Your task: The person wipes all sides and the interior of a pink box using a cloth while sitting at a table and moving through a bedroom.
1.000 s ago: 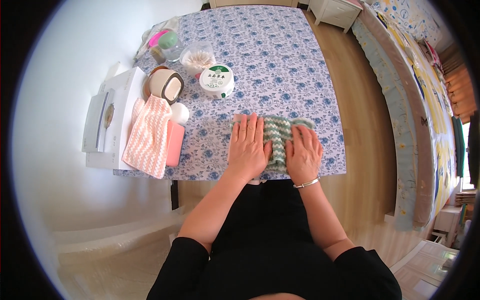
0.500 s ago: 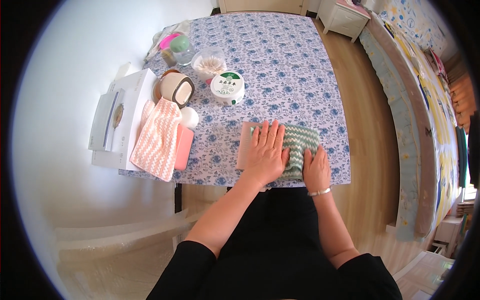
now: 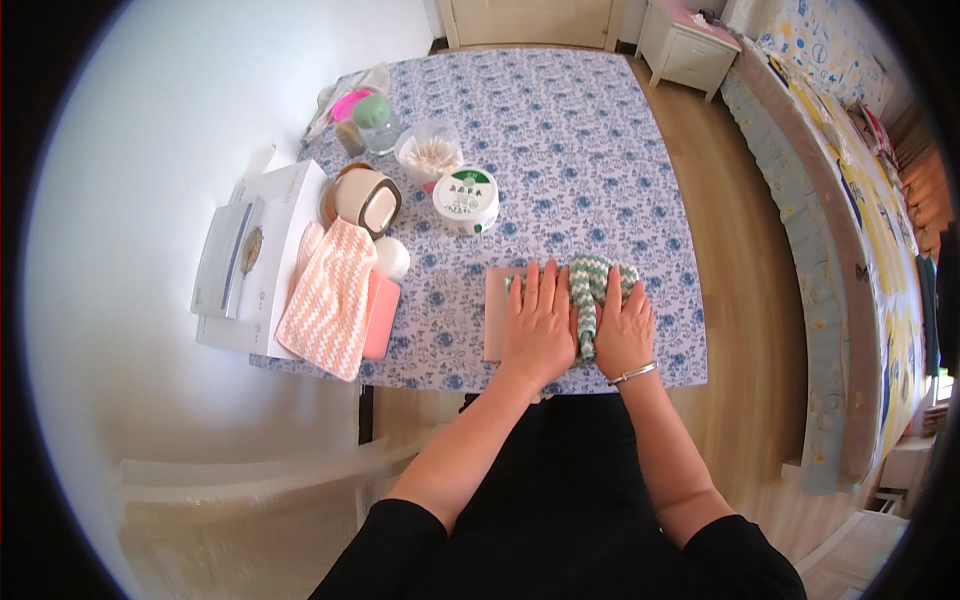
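A green-and-white zigzag towel (image 3: 588, 290) lies near the table's front edge, with a ridge of it bunched up between my hands. My left hand (image 3: 540, 330) presses flat on its left part, fingers stretched out. On the right part rests my right hand (image 3: 625, 330), fingers extended and slightly spread, a silver bracelet at its wrist. Beneath the towel's left side, a flat pale pink item (image 3: 495, 320) sticks out; most of it is hidden. The towel's area under both palms cannot be seen.
To the left stand a pink-and-white zigzag towel (image 3: 335, 295), a pink box (image 3: 381, 318), a white ball-like item (image 3: 392, 259), a beige rounded object (image 3: 365, 203) and white boxes (image 3: 285, 215). Farther back are a round white tub (image 3: 467, 205), a cotton swab container (image 3: 430, 150) and a green-lidded jar (image 3: 374, 120).
My right hand has moved from the towel's right edge inward and flattened onto it. The towel has gathered into a ridge between my hands. The view has shifted slightly.
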Tool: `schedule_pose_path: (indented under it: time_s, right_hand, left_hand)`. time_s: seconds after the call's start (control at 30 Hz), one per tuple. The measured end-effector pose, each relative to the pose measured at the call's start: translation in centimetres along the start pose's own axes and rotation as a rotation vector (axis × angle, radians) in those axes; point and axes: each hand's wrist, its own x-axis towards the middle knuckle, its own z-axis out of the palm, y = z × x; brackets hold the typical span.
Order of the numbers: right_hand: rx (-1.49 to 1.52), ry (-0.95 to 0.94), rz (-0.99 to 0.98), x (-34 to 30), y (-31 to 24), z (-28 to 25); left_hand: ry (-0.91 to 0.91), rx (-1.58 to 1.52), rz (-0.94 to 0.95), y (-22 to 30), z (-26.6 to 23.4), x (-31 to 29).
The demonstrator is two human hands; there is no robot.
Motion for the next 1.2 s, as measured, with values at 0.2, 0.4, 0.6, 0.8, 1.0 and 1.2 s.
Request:
schedule_pose_path:
  time_s: [0.2,0.4,0.6,0.8,1.0,1.2]
  right_hand:
    - [-0.001,-0.022,-0.061,-0.7,0.3,0.2]
    - [-0.017,0.02,-0.066,-0.6,-0.1,-0.4]
    - [-0.03,0.062,-0.095,-0.4,-0.5,-0.1]
    - [-0.089,0.012,-0.255,0.1,-2.6,-0.5]
    - [0.0,-0.027,-0.383,0.4,-3.9,0.3]
    - [0.054,-0.032,-0.361,0.5,-4.3,0.0]
  left_hand:
    - [0.004,-0.031,-0.023,-0.2,0.4,-0.3]
    - [-0.001,0.045,-0.186,-0.9,-1.1,-0.5]
    - [0.008,0.031,-0.287,-2.6,-1.7,-1.3]
    - [0.033,-0.006,-0.217,-3.7,-1.2,-1.5]
    - [0.053,-0.388,-0.408,-4.1,-2.6,-1.9]
    - [0.199,-0.423,-0.287,-7.3,-0.8,-3.1]
